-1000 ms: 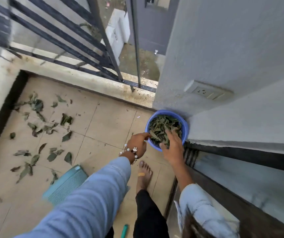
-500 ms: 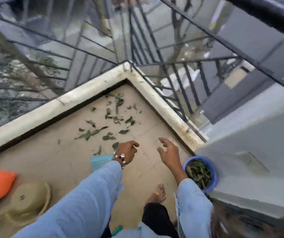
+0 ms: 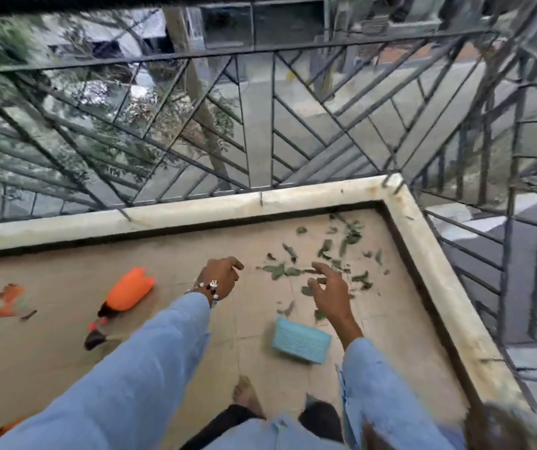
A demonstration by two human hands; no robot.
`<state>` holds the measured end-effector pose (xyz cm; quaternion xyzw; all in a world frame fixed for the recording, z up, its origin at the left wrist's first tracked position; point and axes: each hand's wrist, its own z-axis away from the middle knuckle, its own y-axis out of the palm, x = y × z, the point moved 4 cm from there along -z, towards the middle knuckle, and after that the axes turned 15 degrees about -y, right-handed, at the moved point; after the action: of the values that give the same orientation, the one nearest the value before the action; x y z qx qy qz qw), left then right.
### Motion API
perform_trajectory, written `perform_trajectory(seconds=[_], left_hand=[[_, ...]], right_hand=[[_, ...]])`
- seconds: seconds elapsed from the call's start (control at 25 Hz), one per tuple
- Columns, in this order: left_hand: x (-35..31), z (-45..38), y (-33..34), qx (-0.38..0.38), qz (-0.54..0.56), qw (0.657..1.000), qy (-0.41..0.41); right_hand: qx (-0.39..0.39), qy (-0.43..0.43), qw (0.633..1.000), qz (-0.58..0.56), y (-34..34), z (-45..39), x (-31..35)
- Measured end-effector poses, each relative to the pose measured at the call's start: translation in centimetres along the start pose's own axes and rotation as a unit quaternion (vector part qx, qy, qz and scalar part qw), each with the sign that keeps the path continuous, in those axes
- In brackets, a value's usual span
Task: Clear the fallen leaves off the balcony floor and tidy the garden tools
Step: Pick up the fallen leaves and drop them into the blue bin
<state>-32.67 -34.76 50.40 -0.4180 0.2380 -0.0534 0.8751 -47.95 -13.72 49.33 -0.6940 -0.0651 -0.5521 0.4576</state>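
At the far left of the balcony floor we see a small blurred orange item, too smeared for us to name, and just right of it an orange bottle-shaped thing lying on its side with a dark end toward us; a dark tool tip with a red spot lies close below it. Next comes our left hand, reaching out from a light blue sleeve with a beaded bracelet at the wrist; its fingers are loosely curled and we see nothing held in them. Below, between our arms, a bare foot stands on the tiles. A turquoise ribbed dustpan rests flat on the floor just to the left of our right forearm. Our right hand hovers above the floor with fingers spread and relaxed, holding nothing. The fallen leaves lie scattered on the tiles beyond and around that hand, from near the dustpan up into the corner where the two pale stone kerbs meet, and they are thickest toward the corner. A black metal railing with slanted bars rises from the kerbs, and beyond it we see trees and a paved street below.
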Motion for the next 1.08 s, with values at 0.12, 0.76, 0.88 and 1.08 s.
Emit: perform_trajectory(seconds=[0.12, 0.76, 0.88, 1.08], left_hand=[[3.6, -3.2, -2.8, -0.007, 0.030, 0.998, -0.057], [3.8, -29.0, -3.1, 0.082, 0.099, 0.978, -0.164], [2.9, -33.7, -2.6, 0.080, 0.104, 0.978, -0.163], [2.2, -44.3, 1.5, 0.104, 0.107, 0.982, -0.117]], right_hand=[[0.032, -0.016, 0.999, 0.002, 4.0, -3.0, 3.1], [0.176, 0.094, 0.980, 0.024, 17.6, -26.9, -6.5], [0.189, 0.125, 0.974, 0.014, 21.1, -30.6, -9.7], [0.141, 0.216, 0.965, -0.038, 30.7, -35.7, -18.4]])
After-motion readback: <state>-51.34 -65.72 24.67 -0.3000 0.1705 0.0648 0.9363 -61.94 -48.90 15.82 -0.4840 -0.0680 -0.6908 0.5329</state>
